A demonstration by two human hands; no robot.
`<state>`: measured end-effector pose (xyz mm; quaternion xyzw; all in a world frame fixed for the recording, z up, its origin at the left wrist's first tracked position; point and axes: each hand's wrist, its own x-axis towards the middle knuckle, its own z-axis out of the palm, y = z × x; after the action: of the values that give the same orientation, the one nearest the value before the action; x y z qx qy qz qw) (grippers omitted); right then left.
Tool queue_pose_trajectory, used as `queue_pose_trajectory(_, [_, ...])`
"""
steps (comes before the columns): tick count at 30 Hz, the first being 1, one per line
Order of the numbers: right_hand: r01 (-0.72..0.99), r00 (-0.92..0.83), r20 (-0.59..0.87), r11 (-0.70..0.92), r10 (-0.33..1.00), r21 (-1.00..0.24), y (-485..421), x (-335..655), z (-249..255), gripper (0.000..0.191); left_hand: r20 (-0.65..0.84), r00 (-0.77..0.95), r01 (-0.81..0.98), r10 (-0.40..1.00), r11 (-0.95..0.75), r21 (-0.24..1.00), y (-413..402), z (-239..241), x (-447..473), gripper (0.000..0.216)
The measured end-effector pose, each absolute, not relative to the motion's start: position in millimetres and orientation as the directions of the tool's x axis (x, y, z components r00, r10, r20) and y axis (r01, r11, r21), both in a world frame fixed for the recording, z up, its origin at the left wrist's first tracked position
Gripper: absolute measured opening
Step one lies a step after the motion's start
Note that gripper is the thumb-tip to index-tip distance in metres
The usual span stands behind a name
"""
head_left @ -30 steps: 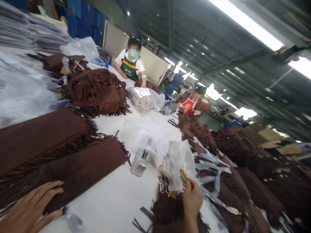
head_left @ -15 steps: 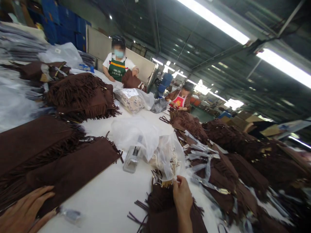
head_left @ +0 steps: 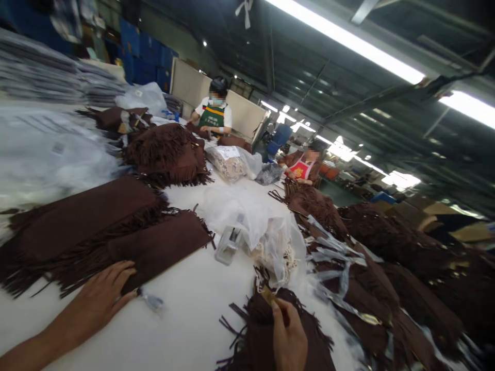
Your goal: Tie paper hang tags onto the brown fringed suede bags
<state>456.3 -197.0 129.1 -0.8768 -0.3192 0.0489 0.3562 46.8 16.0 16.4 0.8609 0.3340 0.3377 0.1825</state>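
Note:
My left hand [head_left: 102, 291] lies with fingers stretched over the near end of a dark brown fringed piece [head_left: 162, 245], which looks like a suede bag. Beside my left thumb is a small plastic-wrapped fitting [head_left: 152, 300]. My right hand [head_left: 289, 327] pinches a small tan tag-like piece [head_left: 267, 294] at the top of another brown fringed bag [head_left: 259, 332]. Just beyond it sits a clear plastic bag [head_left: 275, 239] with pale, patterned fringed material inside. A clear plastic holder with a dark strip [head_left: 229, 245] stands left of that bag.
Brown fringed bags [head_left: 356, 281] with plastic-wrapped straps pile up along the right. More brown pieces [head_left: 166, 154] and loose plastic sheeting [head_left: 54, 154] lie on the left. Across the white table [head_left: 185, 314] stands a co-worker [head_left: 213, 117]; another person [head_left: 301, 167] is farther right.
The view has swung left, so everything sits farther right. My right hand has moved from the plastic bag's lower edge to the tan piece. My left hand stays on the brown piece.

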Motion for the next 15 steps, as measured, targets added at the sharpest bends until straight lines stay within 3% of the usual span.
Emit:
queue_pose_trajectory(2, [0.486,0.769,0.085,-0.493,0.633,-0.721,-199.9,437.6,125.3,0.048,0.474,0.412,0.665,0.778,-0.613,0.427,-1.4,51.3,54.7,0.032])
queue_pose_trajectory(4, [0.392,0.739,-0.018,-0.451,0.674,-0.801,-198.0,416.3,120.7,0.052,0.355,0.477,0.677,0.804,-0.594,0.435,-19.8,89.8,70.2,0.030])
queue_pose_trajectory(7, [0.217,0.630,-0.142,-0.348,0.764,-0.912,-190.1,381.5,118.9,0.052,0.210,0.607,0.429,0.767,-0.538,0.726,-40.3,131.8,99.8,0.042])
queue_pose_trajectory(10, [0.095,0.484,-0.210,-0.290,0.850,-0.952,-181.5,353.0,122.8,0.046,-0.047,0.780,0.157,0.624,-0.123,0.980,-49.0,142.3,121.0,0.058])
queue_pose_trajectory(13, [0.071,0.415,-0.241,-0.295,0.877,-0.953,-174.4,337.3,123.0,0.047,-0.168,0.916,0.057,0.363,0.297,0.953,-52.2,129.4,124.8,0.059])
queue_pose_trajectory(15, [0.089,0.419,-0.235,-0.297,0.877,-0.951,-170.5,332.3,117.8,0.047,-0.219,0.942,0.086,0.255,0.447,0.890,-54.7,114.9,119.6,0.047])
